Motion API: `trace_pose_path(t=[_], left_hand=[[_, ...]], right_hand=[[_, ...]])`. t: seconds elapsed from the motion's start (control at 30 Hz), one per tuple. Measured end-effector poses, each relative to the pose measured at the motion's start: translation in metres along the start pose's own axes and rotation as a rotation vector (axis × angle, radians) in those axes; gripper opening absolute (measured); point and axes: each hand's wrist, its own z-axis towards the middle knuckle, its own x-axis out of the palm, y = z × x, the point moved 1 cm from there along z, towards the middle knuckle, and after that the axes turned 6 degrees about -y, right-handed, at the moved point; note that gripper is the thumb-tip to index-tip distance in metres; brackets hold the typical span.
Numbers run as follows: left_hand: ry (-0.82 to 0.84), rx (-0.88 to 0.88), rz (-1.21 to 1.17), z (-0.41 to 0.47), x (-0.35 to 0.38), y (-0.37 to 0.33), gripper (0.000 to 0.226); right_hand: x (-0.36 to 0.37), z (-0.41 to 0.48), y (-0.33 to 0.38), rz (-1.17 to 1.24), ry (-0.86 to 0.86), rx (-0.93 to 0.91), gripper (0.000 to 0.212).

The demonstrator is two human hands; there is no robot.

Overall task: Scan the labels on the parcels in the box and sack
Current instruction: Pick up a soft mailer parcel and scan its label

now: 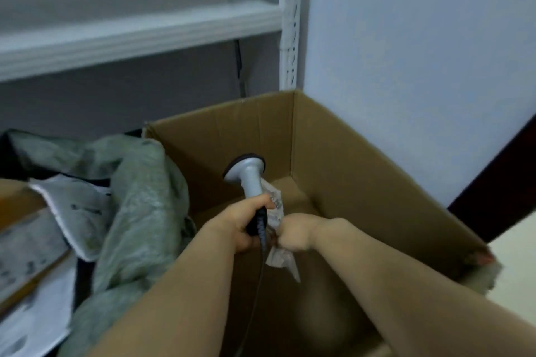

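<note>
Both my hands are inside a large open cardboard box [348, 153]. My left hand [243, 223] grips the dark handle of a grey barcode scanner [246, 174], whose head points away from me toward the far wall of the box. Its dark cable hangs down below the hand. My right hand [293, 236] grips a small crumpled white parcel [277, 258] with a printed label, right beside the scanner handle. A green woven sack [139, 206] slumps to the left of the box, with white labelled parcels [81, 211] showing in its mouth.
A white metal shelf [139, 29] with a perforated upright stands behind the box and sack. A pale wall runs along the right, with a dark skirting strip [499, 182] near the floor. More flat parcels [29, 284] lie at the lower left.
</note>
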Motion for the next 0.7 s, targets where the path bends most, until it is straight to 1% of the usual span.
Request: trace_pose_path(t=[0.1, 0.17, 0.2, 0.23, 0.27, 0.3, 0.33, 0.37, 0.4, 0.43, 0.47, 0.5, 0.53, 0.57, 0.63, 0.7], left_hand=[[0.011, 0.058, 0.106, -0.055, 0.003, -0.009, 0.036], [-0.004, 0.116, 0.185, -0.093, 0.002, -0.016, 0.031], [0.003, 0.128, 0.201, -0.114, 0.002, -0.018, 0.029], [-0.009, 0.139, 0.212, -0.129, 0.001, -0.019, 0.027], [-0.014, 0.161, 0.219, -0.147, -0.001, -0.02, 0.025], [-0.016, 0.183, 0.224, -0.163, -0.002, -0.02, 0.028], [-0.02, 0.211, 0.236, -0.176, -0.003, -0.02, 0.035], [-0.018, 0.243, 0.249, -0.189, -0.003, -0.02, 0.041], [-0.026, 0.274, 0.28, -0.202, -0.003, -0.019, 0.042], [-0.021, 0.304, 0.316, -0.212, -0.002, -0.018, 0.037], [-0.024, 0.34, 0.359, -0.224, -0.002, -0.017, 0.03], [-0.02, 0.368, 0.394, -0.233, -0.003, -0.016, 0.027], [-0.02, 0.387, 0.423, -0.243, -0.003, -0.015, 0.025], [-0.032, 0.403, 0.441, -0.25, -0.005, -0.014, 0.024], [-0.03, 0.424, 0.469, -0.262, -0.007, -0.011, 0.026], [0.023, 0.425, 0.395, -0.27, -0.012, -0.01, 0.034]], right_hand=[[-0.022, -0.059, 0.026, 0.189, -0.076, -0.067, 0.013], [-0.034, -0.091, 0.035, 0.347, -0.13, -0.057, 0.021], [-0.04, -0.105, 0.039, 0.477, -0.16, -0.039, 0.02], [-0.045, -0.119, 0.043, 0.638, -0.191, 0.013, 0.015], [-0.051, -0.134, 0.049, 0.814, -0.224, 0.075, 0.009], [-0.055, -0.146, 0.054, 1.005, -0.265, 0.124, 0.009], [-0.058, -0.155, 0.058, 1.178, -0.304, 0.145, 0.018], [-0.061, -0.163, 0.063, 1.294, -0.335, 0.136, 0.034], [-0.064, -0.17, 0.071, 1.378, -0.351, 0.109, 0.056], [-0.066, -0.175, 0.078, 1.432, -0.349, 0.09, 0.079], [-0.07, -0.181, 0.087, 1.469, -0.342, 0.083, 0.096], [-0.072, -0.187, 0.094, 1.498, -0.34, 0.078, 0.103], [-0.075, -0.191, 0.099, 1.52, -0.353, 0.078, 0.102], [-0.076, -0.195, 0.103, 1.531, -0.382, 0.085, 0.095], [-0.077, -0.203, 0.11, 1.504, -0.437, 0.089, 0.077], [-0.075, -0.209, 0.114, 1.488, -0.483, 0.082, 0.058]])
